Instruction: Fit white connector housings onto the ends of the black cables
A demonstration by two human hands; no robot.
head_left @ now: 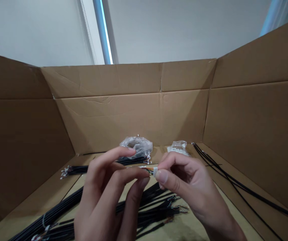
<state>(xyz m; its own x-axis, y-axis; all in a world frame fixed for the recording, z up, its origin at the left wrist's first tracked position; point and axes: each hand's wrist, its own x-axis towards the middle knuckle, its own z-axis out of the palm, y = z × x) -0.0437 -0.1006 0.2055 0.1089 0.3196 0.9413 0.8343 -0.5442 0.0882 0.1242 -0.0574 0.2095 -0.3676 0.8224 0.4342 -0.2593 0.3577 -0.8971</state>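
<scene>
I see my left hand (109, 197) pinching thin coloured wires (147, 170) and my right hand (184, 187) pinching one small white connector (155, 172) at their end, held above the floor of one open cardboard box (134, 113). In the box lie two clear plastic bags (137, 146), two bundles of black cables (103, 167) and several loose cables (234, 184) at the right wall.

No text, label or number can be read anywhere.
</scene>
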